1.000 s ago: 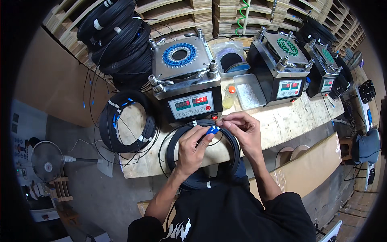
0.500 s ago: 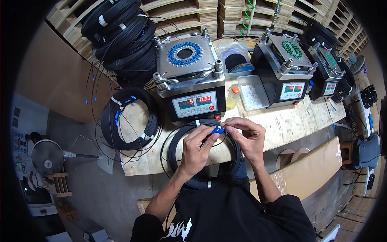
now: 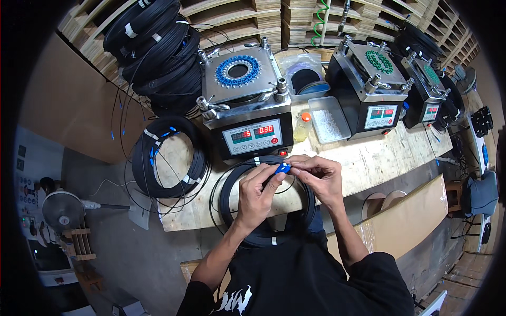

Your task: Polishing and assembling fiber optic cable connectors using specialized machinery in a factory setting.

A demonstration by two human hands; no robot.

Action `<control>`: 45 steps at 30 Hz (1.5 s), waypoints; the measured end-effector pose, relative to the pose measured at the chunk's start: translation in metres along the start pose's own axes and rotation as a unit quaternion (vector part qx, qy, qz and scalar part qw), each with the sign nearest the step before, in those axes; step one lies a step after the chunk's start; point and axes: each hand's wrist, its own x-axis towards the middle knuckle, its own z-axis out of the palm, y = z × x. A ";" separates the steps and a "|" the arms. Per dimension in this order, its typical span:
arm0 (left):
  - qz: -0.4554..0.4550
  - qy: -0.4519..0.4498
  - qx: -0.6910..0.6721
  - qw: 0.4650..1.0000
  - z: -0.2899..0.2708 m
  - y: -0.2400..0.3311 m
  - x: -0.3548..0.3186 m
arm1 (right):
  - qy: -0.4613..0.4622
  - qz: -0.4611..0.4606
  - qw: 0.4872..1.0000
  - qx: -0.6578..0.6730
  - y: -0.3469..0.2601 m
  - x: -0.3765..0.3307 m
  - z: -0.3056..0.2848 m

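Observation:
Both hands meet over a coil of black cable (image 3: 232, 195) lying on the wooden bench (image 3: 369, 158). My left hand (image 3: 258, 192) pinches a small blue connector (image 3: 282, 168) at the cable's end. My right hand (image 3: 319, 176) holds the same connector from the other side with its fingertips. Just beyond the hands stands a black machine with red number displays (image 3: 252, 138) and a metal top plate carrying a ring of blue connectors (image 3: 237, 71).
A second black cable coil with blue connectors (image 3: 166, 158) lies at the bench's left. More coils (image 3: 153, 47) are piled behind it. Two similar machines (image 3: 369, 79) stand to the right, with a clear tray (image 3: 329, 118) and small bottle (image 3: 303, 126) between. A fan (image 3: 63, 210) stands on the floor at left.
The hands with the blue connector stay at the same spot over the coil; fingers have shifted slightly on it. The camera view moved a little.

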 end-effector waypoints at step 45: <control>-0.020 -0.048 0.017 0.998 -0.004 -0.010 -0.002 | 0.038 0.129 0.875 -0.465 0.062 0.100 -0.198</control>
